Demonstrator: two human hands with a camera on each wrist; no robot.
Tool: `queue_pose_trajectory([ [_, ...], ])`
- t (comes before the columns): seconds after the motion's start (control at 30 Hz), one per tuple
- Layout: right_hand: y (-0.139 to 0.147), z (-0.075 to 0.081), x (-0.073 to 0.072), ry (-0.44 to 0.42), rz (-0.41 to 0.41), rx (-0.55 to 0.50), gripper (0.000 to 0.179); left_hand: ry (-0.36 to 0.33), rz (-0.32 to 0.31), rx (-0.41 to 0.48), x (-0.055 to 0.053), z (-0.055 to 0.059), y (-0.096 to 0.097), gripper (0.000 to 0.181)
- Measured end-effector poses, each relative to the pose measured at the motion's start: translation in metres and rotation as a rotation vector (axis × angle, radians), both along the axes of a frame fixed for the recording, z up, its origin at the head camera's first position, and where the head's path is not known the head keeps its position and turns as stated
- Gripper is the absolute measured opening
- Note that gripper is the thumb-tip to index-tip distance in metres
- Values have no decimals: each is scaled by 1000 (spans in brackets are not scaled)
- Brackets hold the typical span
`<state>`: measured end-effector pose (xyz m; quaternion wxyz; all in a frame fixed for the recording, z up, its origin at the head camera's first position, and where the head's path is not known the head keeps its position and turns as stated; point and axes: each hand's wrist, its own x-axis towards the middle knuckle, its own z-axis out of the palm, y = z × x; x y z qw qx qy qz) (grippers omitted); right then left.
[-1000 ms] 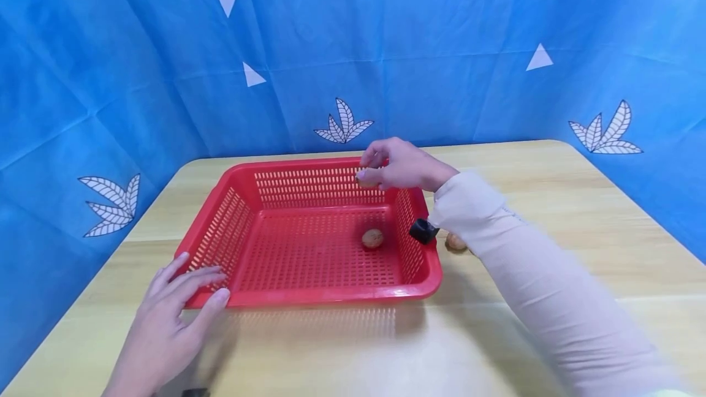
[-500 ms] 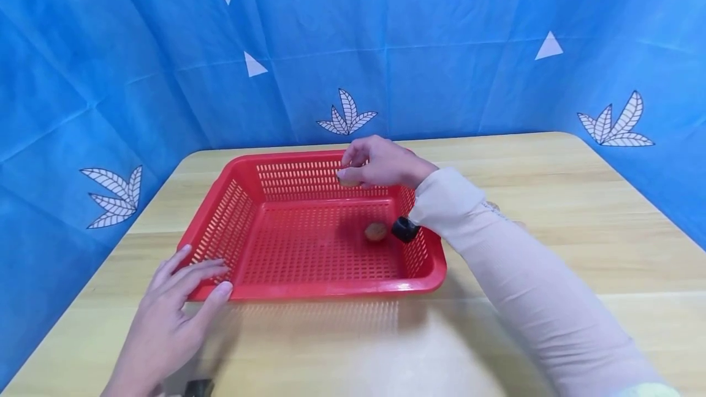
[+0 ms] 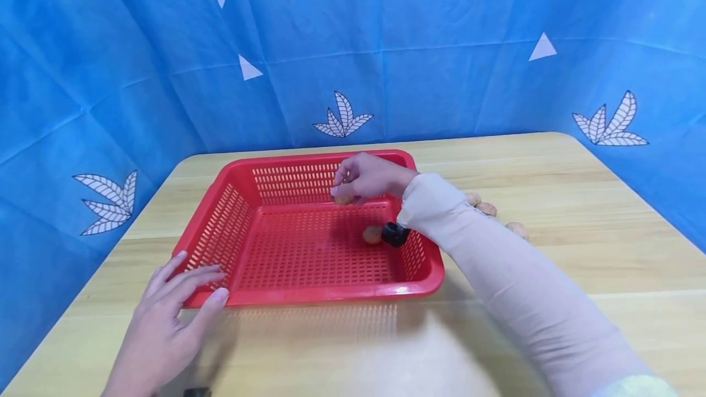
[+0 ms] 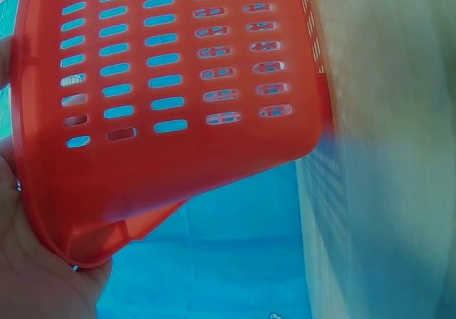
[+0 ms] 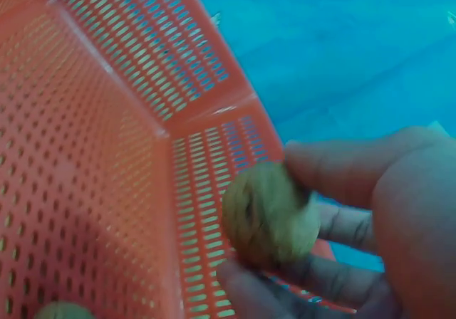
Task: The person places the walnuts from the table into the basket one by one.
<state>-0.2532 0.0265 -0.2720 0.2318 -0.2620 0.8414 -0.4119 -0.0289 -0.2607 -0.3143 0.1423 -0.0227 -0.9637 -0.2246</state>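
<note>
A red slotted plastic basket [image 3: 331, 292] stands on the table. Over its back right part my right hand [image 3: 371, 177] pinches a walnut [image 3: 344, 200] between thumb and fingers. The right wrist view shows this round, tan walnut [image 5: 265, 216] up close, in front of the slotted wall. Another walnut [image 3: 372, 235] lies on the basket floor towards the right side, partly overlapped by the black wrist camera [image 3: 394, 234]. My left hand [image 3: 165, 323] rests at the front left corner, its fingers spread loosely over the rim. In the left wrist view the palm [image 4: 28, 255] lies against that rim corner.
Several more walnuts [image 3: 488, 208] lie on the wooden table [image 3: 579, 213] right of the basket, partly hidden by my right sleeve [image 3: 513, 280]. A blue curtain [image 3: 298, 29] with leaf and triangle prints hangs behind the table's back edge.
My right hand has moved left and then down over the basket with the walnut. Walnuts beyond the right forearm have come into sight. The left hand has stayed at the corner.
</note>
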Motion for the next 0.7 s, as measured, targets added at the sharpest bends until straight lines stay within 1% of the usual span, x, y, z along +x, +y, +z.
queue_pose_trajectory([
  [0.03,-1,-2,1,22,5,35,21,0,1,0,1,-1,-1,46],
  [0.17,-6,-8,3,130,66,200,21,-26,18,-8,4,-2,-4,45],
  [0.23,-8,-10,3,158,102,247,21,-37,23,-10,4,-3,-5,45],
  [0.27,-8,-10,3,178,120,270,21,-33,21,-9,4,-2,-4,46],
  [0.37,-6,-10,2,214,142,322,21,-14,14,-3,2,-1,-2,47],
  [0.43,-4,-8,2,200,130,348,23,-2,8,3,0,0,1,48],
  [0.53,-1,-6,4,157,104,367,26,-6,8,7,-2,0,2,46],
  [0.6,0,-4,6,127,80,371,28,-13,11,8,-2,-1,2,47],
  [0.7,0,-4,10,87,66,370,29,-15,16,4,1,-2,1,48],
])
